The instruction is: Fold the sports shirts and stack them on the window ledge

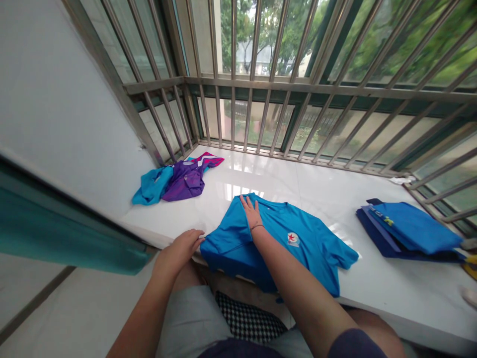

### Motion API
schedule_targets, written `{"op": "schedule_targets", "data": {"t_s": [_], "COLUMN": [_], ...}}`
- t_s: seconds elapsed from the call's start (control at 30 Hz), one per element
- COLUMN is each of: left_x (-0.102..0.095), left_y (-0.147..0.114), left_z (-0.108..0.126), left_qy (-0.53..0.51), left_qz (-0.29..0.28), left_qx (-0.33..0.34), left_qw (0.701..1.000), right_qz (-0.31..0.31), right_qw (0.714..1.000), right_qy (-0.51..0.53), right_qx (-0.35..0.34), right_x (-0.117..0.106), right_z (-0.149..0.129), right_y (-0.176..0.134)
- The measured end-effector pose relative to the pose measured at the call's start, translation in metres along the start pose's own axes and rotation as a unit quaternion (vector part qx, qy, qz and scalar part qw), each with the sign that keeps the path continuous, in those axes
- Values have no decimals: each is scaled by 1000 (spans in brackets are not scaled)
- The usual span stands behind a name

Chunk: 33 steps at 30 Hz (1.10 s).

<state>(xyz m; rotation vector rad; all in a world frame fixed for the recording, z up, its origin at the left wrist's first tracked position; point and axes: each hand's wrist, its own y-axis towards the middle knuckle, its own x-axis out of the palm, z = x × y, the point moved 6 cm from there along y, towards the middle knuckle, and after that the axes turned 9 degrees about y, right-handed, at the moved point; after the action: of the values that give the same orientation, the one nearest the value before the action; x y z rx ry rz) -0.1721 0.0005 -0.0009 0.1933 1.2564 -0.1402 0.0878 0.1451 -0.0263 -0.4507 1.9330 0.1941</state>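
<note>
A blue T-shirt [276, 233] with a small round chest badge lies spread on the white ledge, its lower part hanging over the front edge. At the sleeve on the left, my left hand [182, 248] is closed, thumb and fingers pinching the cloth's edge. My right hand [253, 214] rests flat on the shirt near the collar and shoulder, fingers stretched out. That forearm crosses the shirt and hides part of its front.
Crumpled purple [184, 181] and light blue clothes [152, 185] lie at the back left. A stack of folded blue garments [413, 228] sits on the right of the ledge [261, 171]. Metal window bars [274, 92] line the back. A teal curtain [74, 223] hangs left.
</note>
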Motion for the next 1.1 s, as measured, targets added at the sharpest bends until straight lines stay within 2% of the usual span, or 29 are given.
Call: {"op": "schedule_targets", "data": {"t_s": [0.1,0.2,0.33,0.4,0.53,0.63,0.7,0.8,0.9,1.0,1.1], "left_x": [-4,-7,1,5,3,-1,-4,-8,-3,13,28], "left_y": [1,6,14,16,11,10,18,50,103,159,200], "left_z": [9,41,74,76,62,51,49,57,77,92,93], "left_qy": [-3,-5,21,37,47,41,28,-4,-2,54,93], "left_qz": [38,75,68,66,80,78,73,83,88,53,5], "left_qx": [43,116,159,151,131,118,111,102,96,73,77], "left_qw": [998,990,985,986,987,989,991,991,992,994,993], "right_qz": [47,107,162,172,153,134,128,130,141,149,162], "right_qw": [995,982,970,965,958,963,965,963,959,955,950], "right_qy": [83,154,183,199,236,226,221,227,241,252,261], "right_qx": [0,17,17,-4,-51,-58,-58,-58,-58,-56,-56], "right_x": [0,-6,-20,-24,-22,-17,-15,-15,-17,-19,-21], "right_z": [4,13,24,24,18,15,15,17,19,21,21], "right_y": [4,4,-7,-12,-15,-12,-10,-10,-11,-12,-13]}}
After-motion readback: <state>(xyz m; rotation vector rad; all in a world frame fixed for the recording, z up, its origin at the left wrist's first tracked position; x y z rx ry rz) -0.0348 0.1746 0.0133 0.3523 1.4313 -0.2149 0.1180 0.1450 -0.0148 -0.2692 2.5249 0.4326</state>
